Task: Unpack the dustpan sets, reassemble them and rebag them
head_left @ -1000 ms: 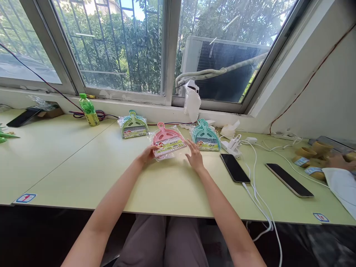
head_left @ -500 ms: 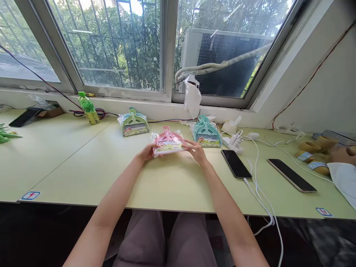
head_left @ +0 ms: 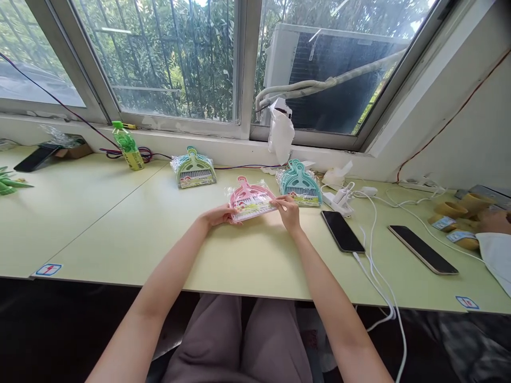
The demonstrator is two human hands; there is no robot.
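Observation:
Between my hands is a pink mini dustpan and brush set (head_left: 251,201) in clear plastic wrap, tilted with its right end a little higher. My left hand (head_left: 219,215) grips its lower left corner, fingers partly hidden by the wrap. Thumb and fingers of my right hand (head_left: 288,210) pinch its right edge. Just behind my right hand lies a teal dustpan and brush set (head_left: 300,183), wrapped too. A green set (head_left: 195,169) in plastic rests farther back on the left.
A green-capped bottle (head_left: 128,146) stands by the window wall. To the right are a power strip (head_left: 338,204), a charging phone (head_left: 342,232) with white cables, another phone (head_left: 423,249) and several tape rolls (head_left: 463,239). The pale table's (head_left: 131,239) front edge is near my lap.
The pink set has shifted slightly right and tilted, its right end rising. My right hand has closed into a tighter pinch. The whole view has moved a little.

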